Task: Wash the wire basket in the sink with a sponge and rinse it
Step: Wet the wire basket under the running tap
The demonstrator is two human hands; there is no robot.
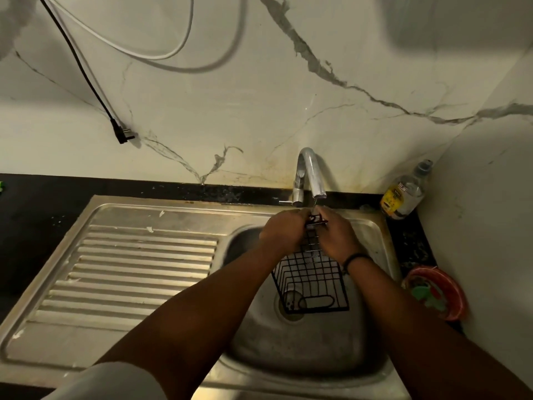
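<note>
Gripping the basket (311,280) by its far end, left hand (284,230) and right hand (336,238) close on the wire under the tap (310,174); water possibly running. Basket tilts over the sink (372,226) drain. Bottle (405,192) far right.

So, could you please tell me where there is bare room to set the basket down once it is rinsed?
The ribbed drainboard left of the sink bowl is bare. The right corner is crowded: a bottle and red bowl fill it. Both hands hold the wire basket under the tap.
</note>
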